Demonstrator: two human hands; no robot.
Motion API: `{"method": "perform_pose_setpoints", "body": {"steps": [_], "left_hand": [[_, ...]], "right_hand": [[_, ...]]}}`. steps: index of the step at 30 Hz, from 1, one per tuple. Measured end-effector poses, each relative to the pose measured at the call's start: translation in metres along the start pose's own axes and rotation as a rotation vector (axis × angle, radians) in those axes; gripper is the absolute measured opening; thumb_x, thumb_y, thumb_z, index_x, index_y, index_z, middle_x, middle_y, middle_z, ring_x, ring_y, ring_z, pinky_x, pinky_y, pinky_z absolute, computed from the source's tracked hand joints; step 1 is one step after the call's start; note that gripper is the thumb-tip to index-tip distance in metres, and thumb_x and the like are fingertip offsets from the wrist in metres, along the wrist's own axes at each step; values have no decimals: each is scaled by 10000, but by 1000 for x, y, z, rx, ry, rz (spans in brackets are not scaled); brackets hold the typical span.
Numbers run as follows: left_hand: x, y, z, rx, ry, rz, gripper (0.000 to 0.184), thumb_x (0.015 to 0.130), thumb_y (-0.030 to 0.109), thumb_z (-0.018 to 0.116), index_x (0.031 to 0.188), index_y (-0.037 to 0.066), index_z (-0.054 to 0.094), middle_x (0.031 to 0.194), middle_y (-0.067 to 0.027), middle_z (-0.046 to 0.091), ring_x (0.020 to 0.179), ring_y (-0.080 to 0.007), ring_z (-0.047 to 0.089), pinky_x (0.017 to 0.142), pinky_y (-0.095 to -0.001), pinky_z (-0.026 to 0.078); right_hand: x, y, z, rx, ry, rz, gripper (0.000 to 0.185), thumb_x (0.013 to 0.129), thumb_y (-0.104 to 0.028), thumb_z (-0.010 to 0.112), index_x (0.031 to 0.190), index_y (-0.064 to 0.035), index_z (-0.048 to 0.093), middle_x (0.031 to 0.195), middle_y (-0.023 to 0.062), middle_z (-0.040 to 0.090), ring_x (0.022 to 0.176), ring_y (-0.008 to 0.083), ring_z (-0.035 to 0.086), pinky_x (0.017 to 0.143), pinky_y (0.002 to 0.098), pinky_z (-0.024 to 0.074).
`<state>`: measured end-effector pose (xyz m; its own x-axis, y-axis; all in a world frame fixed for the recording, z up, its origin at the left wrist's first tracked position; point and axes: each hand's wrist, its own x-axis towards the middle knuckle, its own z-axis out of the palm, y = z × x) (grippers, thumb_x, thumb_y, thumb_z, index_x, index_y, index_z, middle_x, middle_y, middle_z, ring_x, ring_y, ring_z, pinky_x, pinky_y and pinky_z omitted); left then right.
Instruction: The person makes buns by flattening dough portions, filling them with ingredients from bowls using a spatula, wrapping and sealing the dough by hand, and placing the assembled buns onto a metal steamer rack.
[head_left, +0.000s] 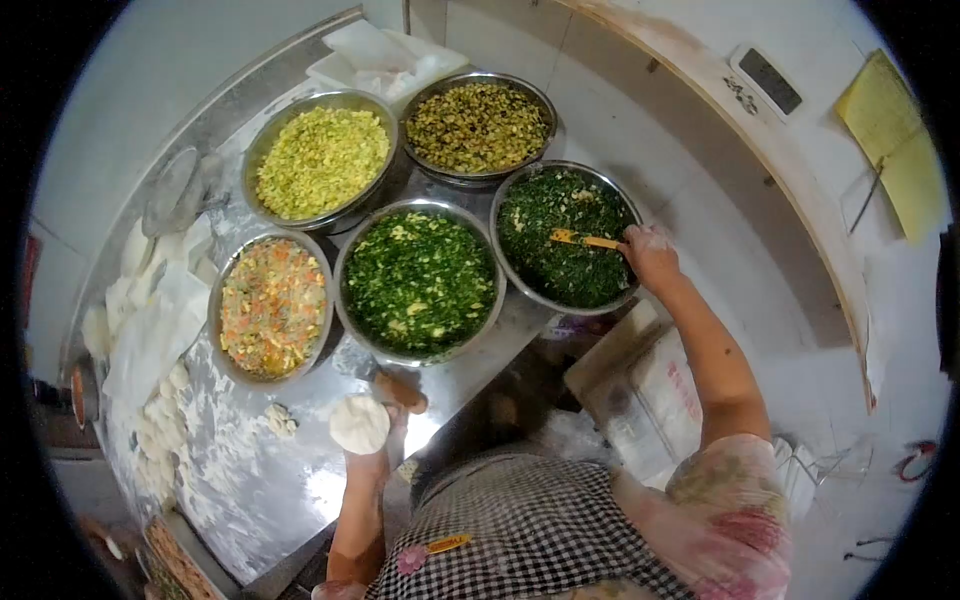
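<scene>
Our left hand (368, 465), loosely curled, cradles the dough round (359, 424) near the bench (240, 480) edge, probably to support it; our right hand (652, 258) closes around the yellow spatula (598, 241), its tip in the dark greens (560, 205), apparently clustered with other fillings for reach.

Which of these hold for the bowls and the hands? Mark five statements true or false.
1. The right hand holds the orange utensil at the dark green filling. True.
2. The left hand is empty. False: it holds a round of dough.
3. The yellow filling is nearer the person than the bright green filling. False: the bright green is nearer.
4. The apron is checked. True.
5. The bowls are lidded. False: they are open.
</scene>
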<state>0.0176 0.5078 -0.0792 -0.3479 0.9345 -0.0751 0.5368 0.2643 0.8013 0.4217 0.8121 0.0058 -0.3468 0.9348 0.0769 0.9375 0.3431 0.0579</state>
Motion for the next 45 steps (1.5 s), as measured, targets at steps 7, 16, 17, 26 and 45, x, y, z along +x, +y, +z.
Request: {"method": "perform_pose_setpoints", "body": {"steps": [7, 16, 17, 26, 45], "left_hand": [[17, 105, 16, -1005, 85, -485, 264, 794, 85, 653, 1007, 46, 502, 860, -53, 566, 734, -140, 541, 638, -274, 450], [61, 98, 37, -1047, -7, -272, 219, 849, 156, 546, 1024, 30, 515, 850, -130, 605, 713, -206, 584, 634, -287, 487], [67, 99, 38, -892, -60, -173, 225, 851, 152, 543, 1039, 31, 513, 856, -132, 606, 719, -206, 589, 643, -293, 492], [98, 92, 32, -1114, -332, -166, 351, 857, 239, 570, 1137, 43, 489, 926, -147, 614, 786, -210, 620, 715, -345, 520], [103, 61, -15, -1107, -157, -348, 265, 870, 178, 553, 1101, 74, 476, 898, -121, 603, 749, -208, 614, 630, -314, 515]], "right_hand": [[18, 10, -25, 120, -268, -278, 154, 804, -164, 552, 920, -71, 512, 845, 129, 589, 753, 360, 581, 625, 470, 463], [-82, -64, -32, -81, -130, -354, 440, 805, -135, 524, 1234, -53, 469, 805, 120, 580, 635, 292, 611, 543, 407, 488], [-94, -70, -34, -77, -67, -388, 447, 817, -119, 499, 1257, -51, 458, 807, 121, 580, 633, 274, 615, 530, 384, 488], [-135, -59, -128, -80, -246, -63, 385, 772, -50, 479, 1155, -53, 511, 831, 140, 572, 689, 281, 606, 556, 400, 484], [-27, -92, -120, 212, 1, -35, 325, 784, -33, 490, 1106, -62, 522, 824, 226, 587, 759, 386, 585, 663, 478, 459]]}}
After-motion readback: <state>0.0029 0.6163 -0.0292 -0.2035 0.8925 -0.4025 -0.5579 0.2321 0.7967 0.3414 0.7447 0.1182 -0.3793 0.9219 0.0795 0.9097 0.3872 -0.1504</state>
